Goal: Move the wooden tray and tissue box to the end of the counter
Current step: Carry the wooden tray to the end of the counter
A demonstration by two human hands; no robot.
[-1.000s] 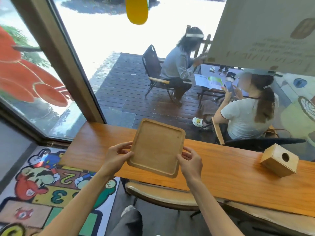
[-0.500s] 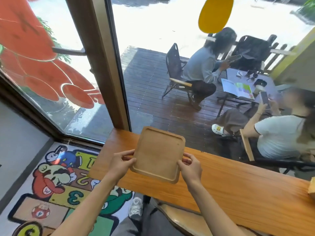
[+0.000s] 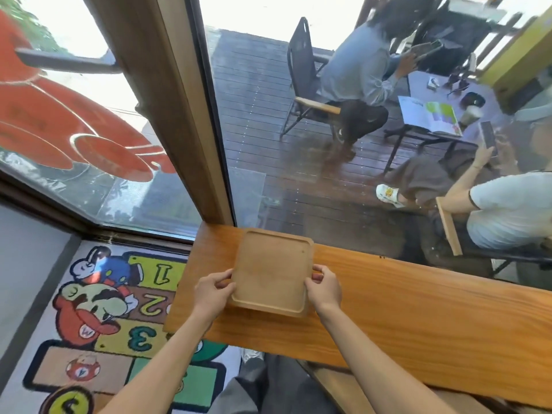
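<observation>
A pale wooden tray with a raised rim is held low over the left end of the orange-brown wooden counter, near the window post. My left hand grips its left edge. My right hand grips its right edge. I cannot tell whether the tray touches the counter. The tissue box is out of view.
A wooden window post and glass stand right behind the counter's left end. A colourful cartoon number rug covers the floor to the left. A stool seat sits below the counter. Outside, two people sit at a table.
Both hands have carried the tray leftward to the counter's left end and lowered it close to the surface. The view has swung left, and the tissue box has left the frame.
</observation>
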